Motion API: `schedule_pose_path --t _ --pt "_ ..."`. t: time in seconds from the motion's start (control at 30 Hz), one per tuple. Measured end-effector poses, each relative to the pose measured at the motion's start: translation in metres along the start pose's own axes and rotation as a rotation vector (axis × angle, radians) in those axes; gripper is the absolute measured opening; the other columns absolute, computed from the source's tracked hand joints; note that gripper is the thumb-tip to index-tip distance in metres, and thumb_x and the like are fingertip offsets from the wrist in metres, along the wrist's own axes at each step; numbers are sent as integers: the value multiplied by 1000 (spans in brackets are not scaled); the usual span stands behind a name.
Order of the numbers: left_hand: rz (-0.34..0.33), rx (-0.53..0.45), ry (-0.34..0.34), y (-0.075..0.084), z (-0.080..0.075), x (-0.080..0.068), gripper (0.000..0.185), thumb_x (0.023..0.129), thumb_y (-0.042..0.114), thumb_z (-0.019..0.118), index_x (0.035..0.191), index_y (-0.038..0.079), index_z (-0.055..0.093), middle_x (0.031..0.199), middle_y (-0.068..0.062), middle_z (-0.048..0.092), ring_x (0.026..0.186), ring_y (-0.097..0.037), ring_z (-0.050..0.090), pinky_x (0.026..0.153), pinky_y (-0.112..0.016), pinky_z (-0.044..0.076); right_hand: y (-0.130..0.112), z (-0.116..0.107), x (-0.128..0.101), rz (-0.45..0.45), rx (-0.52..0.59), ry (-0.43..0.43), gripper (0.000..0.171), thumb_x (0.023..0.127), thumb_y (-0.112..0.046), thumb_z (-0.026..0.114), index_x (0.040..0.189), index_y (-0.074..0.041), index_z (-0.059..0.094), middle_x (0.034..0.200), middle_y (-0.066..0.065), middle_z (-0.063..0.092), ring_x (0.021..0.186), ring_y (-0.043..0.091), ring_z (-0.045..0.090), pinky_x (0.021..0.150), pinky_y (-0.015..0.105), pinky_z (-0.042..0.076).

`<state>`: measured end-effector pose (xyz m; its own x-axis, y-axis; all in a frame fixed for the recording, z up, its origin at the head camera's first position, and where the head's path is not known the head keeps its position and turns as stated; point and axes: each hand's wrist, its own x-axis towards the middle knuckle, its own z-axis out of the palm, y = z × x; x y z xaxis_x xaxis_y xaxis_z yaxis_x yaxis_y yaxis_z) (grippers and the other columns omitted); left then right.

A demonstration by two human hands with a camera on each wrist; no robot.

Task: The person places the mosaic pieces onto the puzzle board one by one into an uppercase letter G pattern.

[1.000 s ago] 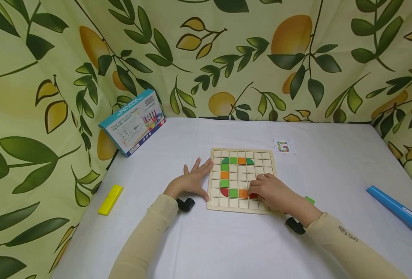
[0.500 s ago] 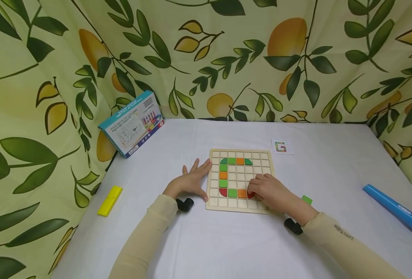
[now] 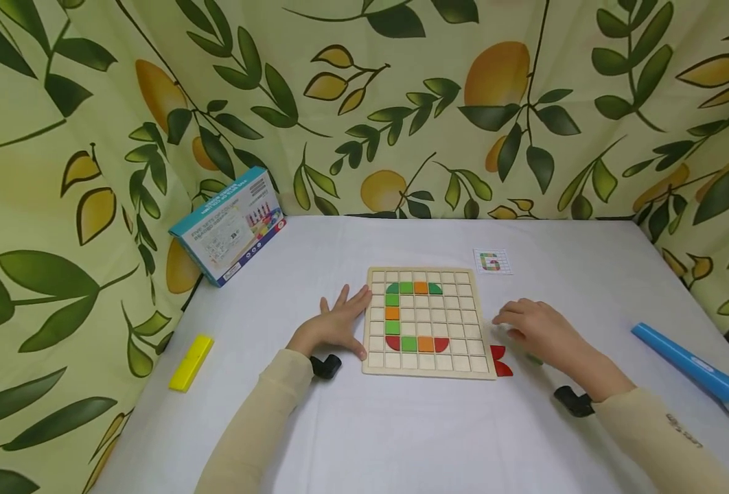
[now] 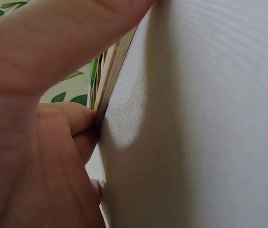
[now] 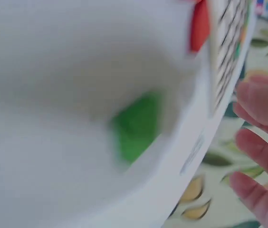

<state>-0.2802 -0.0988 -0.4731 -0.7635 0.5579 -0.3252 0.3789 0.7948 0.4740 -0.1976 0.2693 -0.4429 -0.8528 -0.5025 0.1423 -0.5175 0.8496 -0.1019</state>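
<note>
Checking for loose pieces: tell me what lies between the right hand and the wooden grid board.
In the head view, only bare white tablecloth separates the right hand from the wooden grid board; loose red pieces sit just nearer, at the board's corner.

The head view looks forward and down from above the near edge of the white table (image 3: 587, 274), taking in its whole top and the leaf-print curtain (image 3: 401, 103) at the far side. The left wrist view sits almost on the cloth, very near, facing along the left edge of the wooden grid board (image 4: 106, 85), shared with the head view (image 3: 426, 322). The right wrist view, blurred, looks low across the table toward the board's right edge (image 5: 224, 52), sharing the red pieces (image 5: 199, 26) and a green piece (image 5: 136, 126)
</note>
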Motion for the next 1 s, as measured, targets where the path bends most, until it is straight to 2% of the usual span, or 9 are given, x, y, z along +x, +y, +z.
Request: schedule_pose_path --t 0.13,0.23,0.37,0.57,0.63,0.7,0.83,1.0 --pt "1 -2 10 -1 -1 -1 130 51 44 86 150 20 6 154 7 -6 138 -25 -20 99 -65 -14 17 2 -22 65 -16 -140 35 65 -5 81 99 -10 71 98 4 66 90 26 58 72 39 51" --pt "7 -3 16 -1 -2 -1 129 51 44 86 150 20 7 155 7 -6 138 -25 -20 99 -65 -14 23 4 -33 88 -13 -193 37 67 -6 80 103 -9 70 100 5 66 91 27 58 73 40 52" --pt "7 -11 7 -1 -2 -2 128 51 43 86 150 21 7 155 7 -5 138 -25 -20 99 -65 -14 24 4 -41 90 -21 -181 39 66 -5 80 103 -10 70 102 6 65 92 28 58 74 42 52" --pt "1 -5 -3 -1 0 -4 128 52 45 85 150 20 6 155 6 -5 138 -26 -19 99 -65 -14 22 8 -45 91 -13 -146 33 62 -8 83 92 -14 70 99 6 62 92 28 58 74 43 52" --pt "1 -16 -5 0 0 -5 128 52 44 86 150 20 7 155 6 -5 138 -26 -19 99 -65 -15 19 9 -42 126 5 -122 31 63 -12 83 91 -14 69 98 5 62 91 26 58 75 42 53" --pt "4 -25 -4 0 1 -6 128 52 43 86 150 20 8 155 6 -3 138 -26 -19 99 -65 -15 12 8 -35 174 70 -102 29 66 -14 81 91 -12 68 96 4 61 88 24 57 74 41 52" --pt "2 -15 -4 1 1 -7 127 52 44 86 150 21 7 155 7 -4 138 -26 -19 99 -64 -15 -10 4 -9 236 203 -51 27 71 -15 78 95 -12 67 96 1 62 84 20 58 71 36 52" --pt "6 1 9 2 1 -6 127 53 44 86 150 20 7 155 7 -4 138 -26 -18 99 -65 -14 -39 9 32 170 212 -18 28 73 -22 77 98 -11 70 101 4 64 93 24 59 77 39 51"
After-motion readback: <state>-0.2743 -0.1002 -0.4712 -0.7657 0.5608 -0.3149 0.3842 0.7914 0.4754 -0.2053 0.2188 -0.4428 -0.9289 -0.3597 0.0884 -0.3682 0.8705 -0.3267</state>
